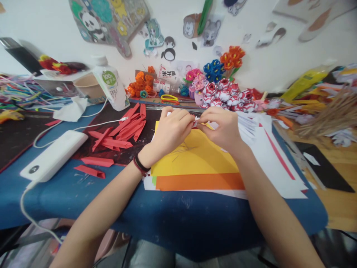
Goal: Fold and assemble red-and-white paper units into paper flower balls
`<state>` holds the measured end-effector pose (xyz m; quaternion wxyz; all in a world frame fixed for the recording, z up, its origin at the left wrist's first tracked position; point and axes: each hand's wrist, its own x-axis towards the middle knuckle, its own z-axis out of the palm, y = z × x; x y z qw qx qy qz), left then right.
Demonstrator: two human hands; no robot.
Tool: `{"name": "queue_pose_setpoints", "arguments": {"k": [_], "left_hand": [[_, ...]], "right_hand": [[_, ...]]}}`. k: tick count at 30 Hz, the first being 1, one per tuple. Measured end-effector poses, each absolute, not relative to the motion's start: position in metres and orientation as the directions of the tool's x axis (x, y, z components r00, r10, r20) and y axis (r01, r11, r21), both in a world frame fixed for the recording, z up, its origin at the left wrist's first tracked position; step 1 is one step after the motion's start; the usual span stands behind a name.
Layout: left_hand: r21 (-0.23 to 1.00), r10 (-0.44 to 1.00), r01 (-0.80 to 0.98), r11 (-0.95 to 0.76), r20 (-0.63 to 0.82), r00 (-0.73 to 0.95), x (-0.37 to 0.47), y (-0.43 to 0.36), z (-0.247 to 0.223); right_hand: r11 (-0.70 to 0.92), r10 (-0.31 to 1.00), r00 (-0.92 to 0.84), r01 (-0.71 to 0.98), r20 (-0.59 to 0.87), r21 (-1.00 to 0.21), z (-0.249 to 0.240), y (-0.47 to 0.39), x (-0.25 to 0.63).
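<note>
Above the yellow paper sheet (206, 158), my two hands meet with fingertips pinched together. Between them is a small red-and-white folded paper piece (194, 122), mostly covered by the fingers. My left hand (174, 128) is closed on its left side, a dark band at the wrist. From the right, my right hand (221, 125) pinches the same piece between thumb and forefinger. An orange sheet (199, 181) and white sheets lie under the yellow one. Red folded paper strips (131, 124) are heaped left of my left hand. White paper strips (247, 128) lie beyond my right wrist.
A white power bank (55, 154) with cables lies at the left, near a white bottle (110, 83). Red-and-white paper flowers (223, 95) and orange pipe-cleaner flowers (141, 83) line the wall. At the right are a yellow bottle (305, 82) and brown sticks (329, 111).
</note>
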<state>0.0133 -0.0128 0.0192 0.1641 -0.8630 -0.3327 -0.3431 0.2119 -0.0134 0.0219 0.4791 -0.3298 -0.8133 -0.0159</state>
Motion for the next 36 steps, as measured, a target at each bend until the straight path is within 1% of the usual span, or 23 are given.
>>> {"name": "queue_pose_setpoints", "arguments": {"k": [3,7,12,15,18,21,24,26,28,31,33,36], "left_hand": [[-0.061,0.442,0.659,-0.75,0.695,0.568,0.01,-0.01,0.021],[-0.061,0.435,0.626,-0.777,0.668,0.604,0.008,-0.01,0.023],[-0.03,0.472,0.612,-0.79,0.608,0.638,0.008,-0.012,0.025],[0.019,0.511,0.618,-0.786,0.582,0.632,0.008,-0.014,0.026],[0.106,0.571,0.628,-0.771,0.552,0.608,0.01,-0.015,0.026],[0.163,0.629,0.655,-0.738,0.521,0.578,0.013,-0.015,0.024],[0.194,0.662,0.68,-0.707,0.52,0.539,0.013,-0.015,0.023],[0.162,0.645,0.701,-0.694,0.571,0.507,0.014,-0.016,0.024],[0.069,0.598,0.739,-0.67,0.64,0.482,0.014,-0.019,0.026],[-0.072,0.549,0.783,-0.618,0.673,0.496,0.015,-0.023,0.028],[-0.118,0.546,0.791,-0.6,0.661,0.514,0.016,-0.024,0.026],[-0.17,0.528,0.806,-0.567,0.676,0.514,0.017,-0.022,0.021]], "right_hand": [[0.771,0.562,-0.29,0.523,0.774,-0.364,0.024,-0.015,0.212],[0.774,0.593,-0.287,0.46,0.752,-0.435,0.024,-0.015,0.213],[0.754,0.639,-0.307,0.431,0.705,-0.495,0.026,-0.017,0.213],[0.711,0.696,-0.314,0.426,0.645,-0.56,0.026,-0.016,0.214],[0.651,0.758,-0.333,0.431,0.561,-0.625,0.024,-0.013,0.215],[0.629,0.777,-0.356,0.476,0.52,-0.615,0.02,-0.01,0.215],[0.626,0.773,-0.343,0.547,0.533,-0.556,0.017,-0.008,0.212],[0.613,0.76,-0.283,0.61,0.585,-0.501,0.016,-0.008,0.21],[0.598,0.725,-0.199,0.656,0.659,-0.461,0.017,-0.009,0.209],[0.601,0.683,-0.111,0.648,0.722,-0.469,0.019,-0.01,0.21],[0.624,0.679,-0.121,0.615,0.724,-0.483,0.022,-0.011,0.21],[0.663,0.678,-0.191,0.577,0.71,-0.478,0.023,-0.013,0.209]]}}
